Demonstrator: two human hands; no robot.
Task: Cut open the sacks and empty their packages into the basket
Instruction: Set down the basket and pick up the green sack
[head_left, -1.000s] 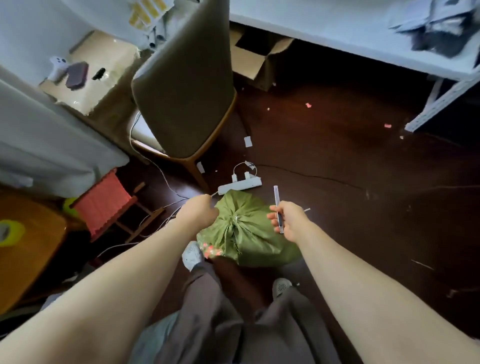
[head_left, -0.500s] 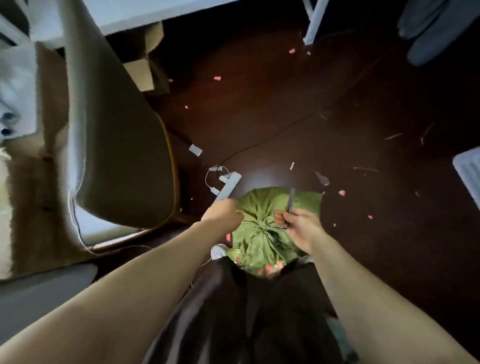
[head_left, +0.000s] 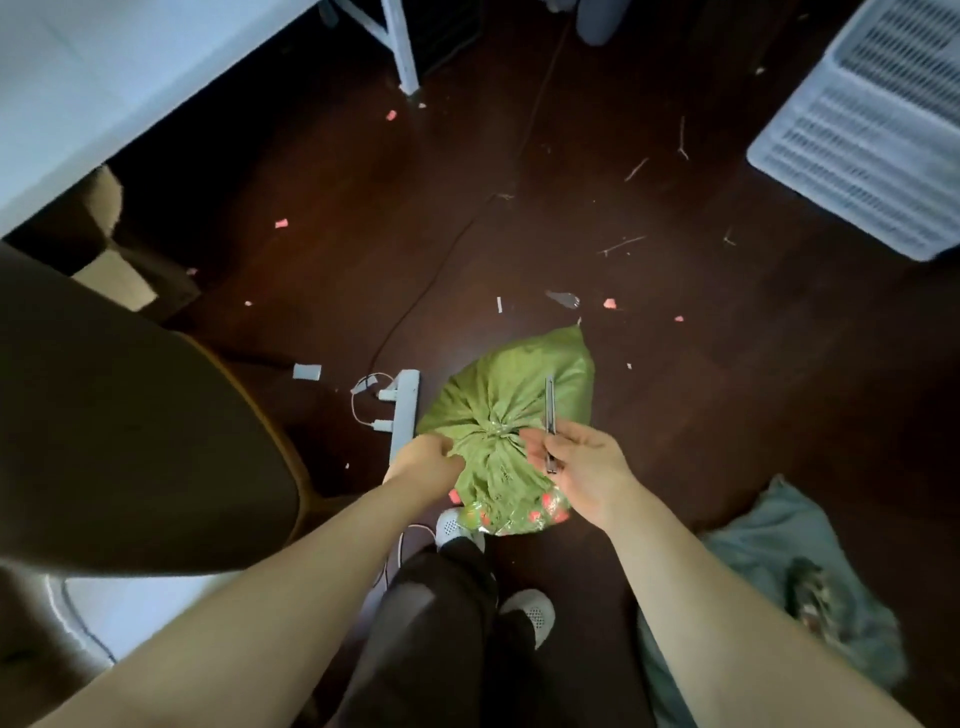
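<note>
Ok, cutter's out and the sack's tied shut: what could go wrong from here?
The left hand grips the green sack beside its knot, close to the cutter held in the right hand; a slip could nick fingers. The power strip and its cables lie beside the sack; a stray cut might hit them.

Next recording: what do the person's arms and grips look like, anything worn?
Both forearms are bare up to the frame edge; no sleeves show. The left grip and right grip are ungloved, with no watch, ring or wristband visible.
</note>
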